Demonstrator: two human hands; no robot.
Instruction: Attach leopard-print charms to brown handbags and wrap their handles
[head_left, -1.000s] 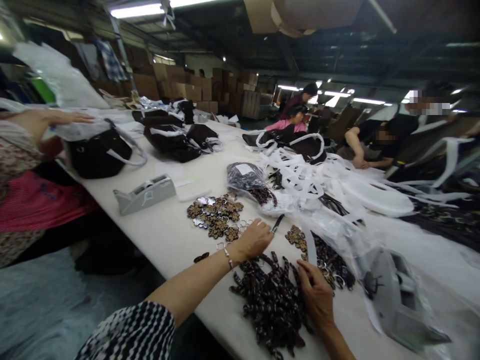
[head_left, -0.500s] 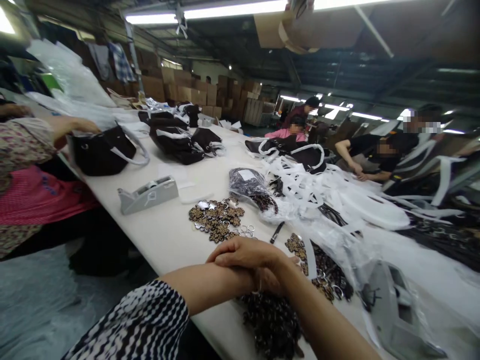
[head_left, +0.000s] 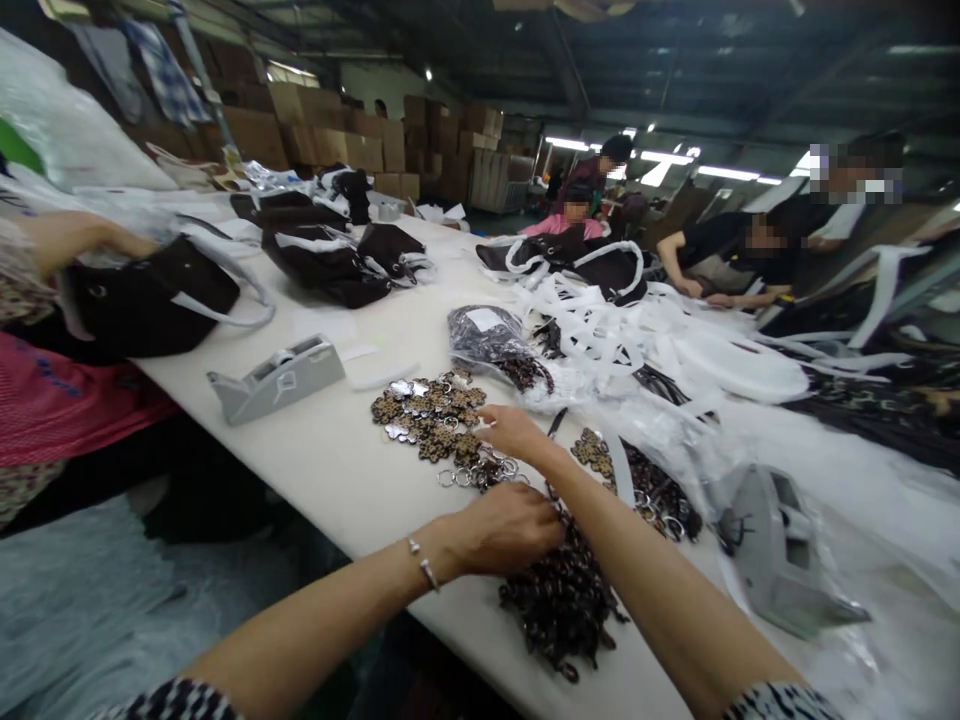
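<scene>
My left hand (head_left: 506, 530), with a bracelet at the wrist, has its fingers curled down at the upper edge of a dark pile of chains (head_left: 566, 610); its fingertips are hidden. Beyond it, my right hand (head_left: 514, 432) reaches to the right edge of the leopard-patterned flower pieces (head_left: 431, 410), thumb and fingers close together. Whatever it pinches is too small to make out. Silver rings (head_left: 454, 478) lie between the flower pieces and my left hand. More flower pieces (head_left: 592, 450) rest right of my right forearm, beside a white strip.
A grey tape dispenser (head_left: 281, 380) stands on the left, another (head_left: 787, 550) on the right. A plastic bag of dark parts (head_left: 487, 335) lies behind my hands. White strips (head_left: 592, 320) and dark bags (head_left: 322, 265) cover the table further back. Co-workers sit left and right.
My crossed arms have come apart. My left hand has drawn back to the dark pile, and my right hand now is at the flower pieces. The view has tilted down slightly.
</scene>
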